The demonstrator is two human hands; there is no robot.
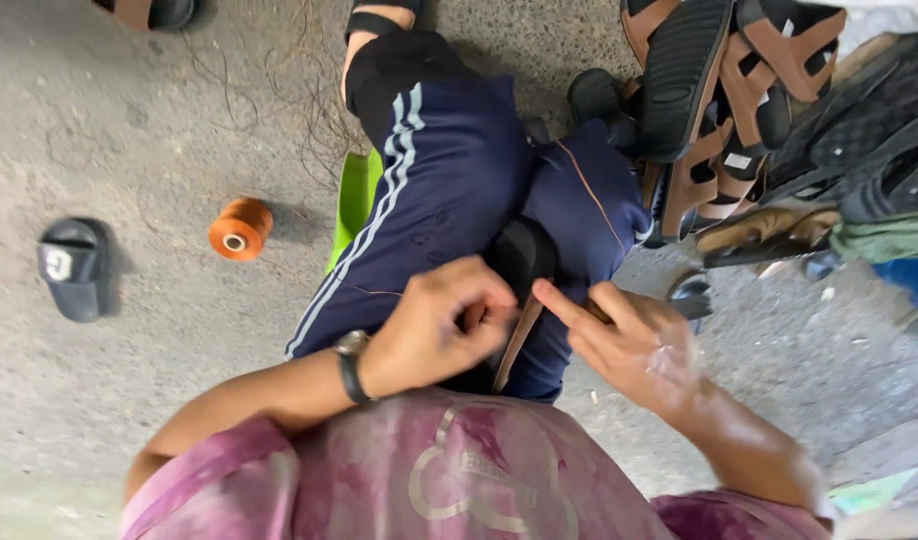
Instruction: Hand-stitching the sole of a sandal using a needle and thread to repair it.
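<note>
A black sandal (524, 255) lies wedged between the knees, steadied just ahead of both hands. The left hand (434, 325) curls shut, pinching its brown strap (520, 335); the right hand (634, 340) presses a forefinger beside it.

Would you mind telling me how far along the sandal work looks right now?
Done: nothing shows as finished. In hand: a dark sandal clamped between the knees, left hand pinched at its strap, right hand steadying beside it. Left: a pile of brown sandals waits; the orange thread spool lies on the ground.
</note>
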